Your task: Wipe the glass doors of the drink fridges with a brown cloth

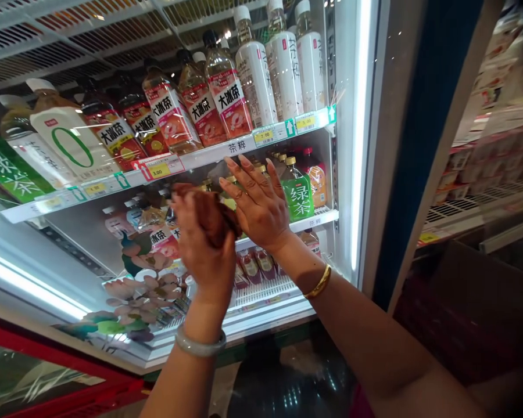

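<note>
My left hand, with a pale bangle on its wrist, holds a crumpled brown cloth between thumb and fingers; it is somewhat blurred. Just right of it, my right hand is raised with its fingers spread and nothing in it, a gold bracelet on the wrist. Both hands are in front of a lit glass-fronted drinks cooler, near the shelf edge. Behind them stand bottles with red labels, white bottles and a green bottle.
A bright light strip runs down the cooler's right side. Flower decorations show at the lower left, above a red frame. Another shelf unit stands at the far right.
</note>
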`<state>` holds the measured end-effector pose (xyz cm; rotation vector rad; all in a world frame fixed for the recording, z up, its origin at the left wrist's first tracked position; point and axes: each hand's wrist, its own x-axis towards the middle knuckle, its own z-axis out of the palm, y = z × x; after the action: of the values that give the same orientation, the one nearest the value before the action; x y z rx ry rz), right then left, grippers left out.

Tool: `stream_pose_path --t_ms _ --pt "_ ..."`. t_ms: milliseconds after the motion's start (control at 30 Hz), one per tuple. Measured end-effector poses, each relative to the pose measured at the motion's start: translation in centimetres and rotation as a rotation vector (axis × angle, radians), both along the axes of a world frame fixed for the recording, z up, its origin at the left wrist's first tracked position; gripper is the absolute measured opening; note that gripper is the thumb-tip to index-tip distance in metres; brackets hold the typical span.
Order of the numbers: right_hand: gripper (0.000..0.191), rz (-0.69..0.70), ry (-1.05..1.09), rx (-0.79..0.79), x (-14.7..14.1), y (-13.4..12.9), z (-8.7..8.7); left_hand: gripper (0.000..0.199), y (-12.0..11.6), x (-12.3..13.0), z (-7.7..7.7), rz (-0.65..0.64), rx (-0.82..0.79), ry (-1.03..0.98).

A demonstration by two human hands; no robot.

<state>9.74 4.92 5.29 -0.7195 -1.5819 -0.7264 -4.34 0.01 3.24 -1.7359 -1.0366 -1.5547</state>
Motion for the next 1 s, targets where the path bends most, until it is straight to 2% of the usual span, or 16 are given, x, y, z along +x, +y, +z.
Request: stream_pose_path --t_ms 67,133,200,267,333,400,533,633,733,800,900,1000 --pt "0.041 0.004 0.025 0.034 -0.1 0.3 -0.1 0.087 -0.1 0.9 -0.7 -0.072 -0.029 0.167" --pt "0.041 0.007 0.037 0.053 -0.2 0.5 -0.1 0.079 -0.3 0.7 -0.5 -0.100 -0.027 0.250" --pt "0.042 0.002 0.027 0.049 -0.2 0.5 -0.1 0.077 -0.3 -0.2 0.3 -0.062 0.006 0.199" --pt "0.044 -0.007 0.008 0.031 -0.1 0.3 0.0 0.078 -0.3 -1.3 1.2 0.005 0.051 0.050" --pt "0.045 -0.021 -0.005 0.024 0.0 0.1 0.0 0.083 -0.3 -1.5 1.3 0.047 0.064 -0.060" --pt "0.044 -0.037 0.001 0.036 0.0 0.1 0.0 0.085 -0.4 -0.6 0.4 0.032 0.019 -0.016" --pt "0.039 -0.027 0.035 0.075 -0.2 0.4 0.1 0.084 -0.4 1.3 -1.5 -0.092 -0.044 0.191" --pt "0.040 -0.011 0.037 0.086 -0.2 0.5 0.1 0.075 -0.5 0.3 -0.4 -0.090 -0.024 0.183" --pt "0.043 -0.020 0.007 0.059 0.0 0.3 0.1 0.078 -0.5 -1.7 1.7 -0.010 0.026 -0.016" --pt "0.044 -0.022 -0.008 0.046 0.0 0.2 0.1 0.082 -0.6 -2.1 2.1 0.025 0.052 -0.092" --pt "0.043 -0.017 0.003 0.049 -0.1 0.2 0.0 0.079 -0.6 -1.1 0.8 0.012 0.027 0.059" --pt "0.039 -0.027 0.034 0.047 -0.3 0.3 0.1 0.074 -0.6 0.2 -0.5 -0.083 0.000 0.228"
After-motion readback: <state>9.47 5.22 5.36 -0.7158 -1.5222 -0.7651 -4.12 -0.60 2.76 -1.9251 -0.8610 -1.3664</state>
